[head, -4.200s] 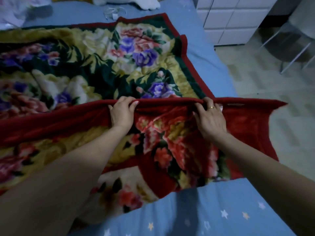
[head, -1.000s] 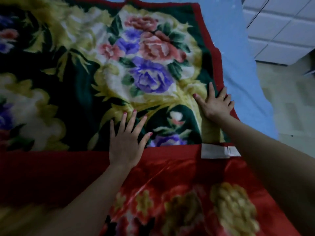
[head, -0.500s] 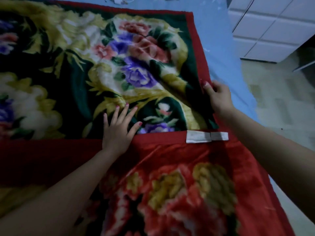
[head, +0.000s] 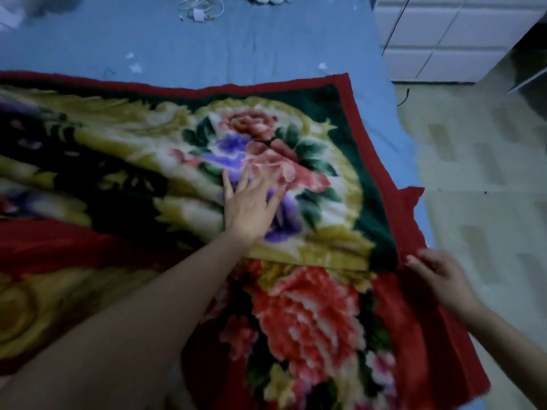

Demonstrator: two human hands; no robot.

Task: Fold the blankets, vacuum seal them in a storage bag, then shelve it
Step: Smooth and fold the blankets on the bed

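Blanket: a thick floral blanket (head: 310, 161) with a red border lies across the blue sheet (head: 236, 45) of the bed, covering most of the view.
Upper layer: a dark green field with pink and purple flowers inside a yellow scroll; its far right corner sits near the bed's right side.
Lower layer: nearer the camera a red side with large red-orange flowers shows, and the green layer's near edge lies on top of it (a fold line runs roughly level across the middle).
Left hand: the left hand (head: 248, 205) lies flat on the green layer, fingers spread and straight, palm down over the purple flower; the fingertips are blurred.
Right hand: the right hand (head: 438, 276) is at the blanket's right edge, its fingers curled on the red border where the two layers meet (how much cloth it pinches cannot be told).
Right edge: a red flap of the border sticks out past the green layer just above the right hand.
Far end of bed: a white cable and plug (head: 199, 8) lie on the sheet, well apart from the blanket.
Beside the bed: white drawers (head: 444, 34) stand on a pale tiled floor (head: 479, 173) to the right.
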